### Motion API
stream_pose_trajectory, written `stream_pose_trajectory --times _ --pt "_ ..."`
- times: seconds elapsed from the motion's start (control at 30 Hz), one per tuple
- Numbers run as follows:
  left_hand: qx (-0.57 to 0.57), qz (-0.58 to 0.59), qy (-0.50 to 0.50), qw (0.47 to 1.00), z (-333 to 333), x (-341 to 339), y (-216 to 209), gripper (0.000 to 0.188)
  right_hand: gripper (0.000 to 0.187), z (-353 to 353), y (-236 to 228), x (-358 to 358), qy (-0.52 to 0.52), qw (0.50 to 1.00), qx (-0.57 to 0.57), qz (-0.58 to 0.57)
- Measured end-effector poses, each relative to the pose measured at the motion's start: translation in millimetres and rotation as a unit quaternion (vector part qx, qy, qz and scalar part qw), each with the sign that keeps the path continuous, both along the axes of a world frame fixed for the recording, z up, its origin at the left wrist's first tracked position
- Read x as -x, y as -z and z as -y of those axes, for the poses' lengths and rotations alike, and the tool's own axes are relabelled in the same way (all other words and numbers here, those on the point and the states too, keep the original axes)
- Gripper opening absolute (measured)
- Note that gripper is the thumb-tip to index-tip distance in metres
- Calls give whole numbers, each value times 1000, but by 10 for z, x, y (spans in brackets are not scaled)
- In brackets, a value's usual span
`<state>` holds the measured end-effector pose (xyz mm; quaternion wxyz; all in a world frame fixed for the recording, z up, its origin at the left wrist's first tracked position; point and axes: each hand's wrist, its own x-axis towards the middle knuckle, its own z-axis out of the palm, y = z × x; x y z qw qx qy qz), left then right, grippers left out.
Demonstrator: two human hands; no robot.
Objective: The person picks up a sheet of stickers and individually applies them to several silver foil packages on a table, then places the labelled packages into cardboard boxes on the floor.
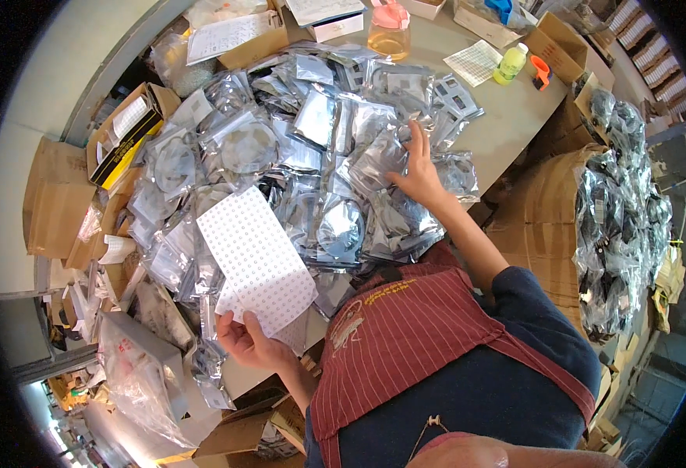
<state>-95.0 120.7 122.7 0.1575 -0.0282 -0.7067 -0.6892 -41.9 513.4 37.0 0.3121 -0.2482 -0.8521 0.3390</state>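
My left hand [256,343] grips the lower edge of white sheets dotted with rows of small round marks, which look like sticker sheets [257,251]. They lie tilted over the near left of a heap of packets. My right hand [419,173] is at the heap's right side, fingers and thumb spread, over a clear plastic packet [378,160]. Whether its fingertips press on the packet, I cannot tell. Many similar bags surround both hands, among them a clear bag with a ring-shaped item [341,228] and a flat silvery packet [315,117].
Beyond the heap stands a jug of amber liquid [390,31]. A yellow-green bottle [510,64] and an orange tape-cutter-like tool [542,72] are at the far right. On the right, a large cardboard box [538,226] bulges with bagged parts. A yellow-black box [129,136] sits left.
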Motion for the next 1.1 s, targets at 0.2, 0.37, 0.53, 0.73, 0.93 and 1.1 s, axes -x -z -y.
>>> stream_pose_trajectory --times 0.2,0.37,0.53,0.73,0.93,1.1 --pt "-11 -23 17 1000 -68 -25 10 32 110 42 -196 112 37 998 11 -42" --pt "4 -23 10 1000 27 1 79 33 94 -48 -635 11 19 995 22 -98" --pt "10 12 12 1000 -38 -34 5 35 78 -70 -789 -330 -66 980 -140 -123" --pt "-12 -14 30 999 -132 -1 -5 36 76 113 -394 -706 -231 972 -22 -27" --pt "-2 -8 55 998 -151 32 -86 36 66 -111 -233 -612 -121 981 141 -48" --pt "-16 -16 47 999 -147 20 -111 36 55 -440 -381 -447 -196 971 121 63"
